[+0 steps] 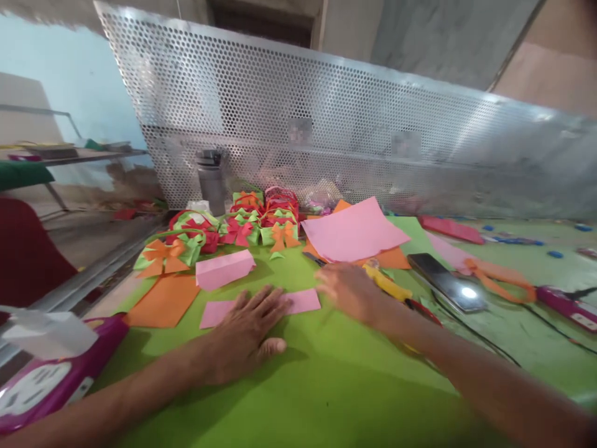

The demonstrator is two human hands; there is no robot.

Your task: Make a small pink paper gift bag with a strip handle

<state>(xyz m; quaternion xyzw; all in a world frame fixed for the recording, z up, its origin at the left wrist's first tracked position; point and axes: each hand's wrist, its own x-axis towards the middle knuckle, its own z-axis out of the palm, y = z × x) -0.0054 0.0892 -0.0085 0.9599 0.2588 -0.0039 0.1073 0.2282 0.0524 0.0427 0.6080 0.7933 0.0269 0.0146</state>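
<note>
My left hand (252,330) lies flat, fingers spread, on a pink paper strip (305,301) on the green tabletop. Just past the strip's right end is my right hand (347,291), slightly blurred, its fingers bent downward and their undersides hidden. By its knuckles lies a thin dark tool (314,258), whose kind I cannot make out. Behind the strip stands a folded pink paper piece (224,270). An orange paper sheet (163,301) lies to the left. Beyond my right hand are large pink sheets (354,229) over orange ones.
Small paper bags with bows (237,230) and a grey bottle (212,186) stand at the back left, before a perforated metal panel (303,112). A lit phone (445,283), yellow-handled tool (387,283) and cables lie right. Purple power strips (60,373) sit at both sides.
</note>
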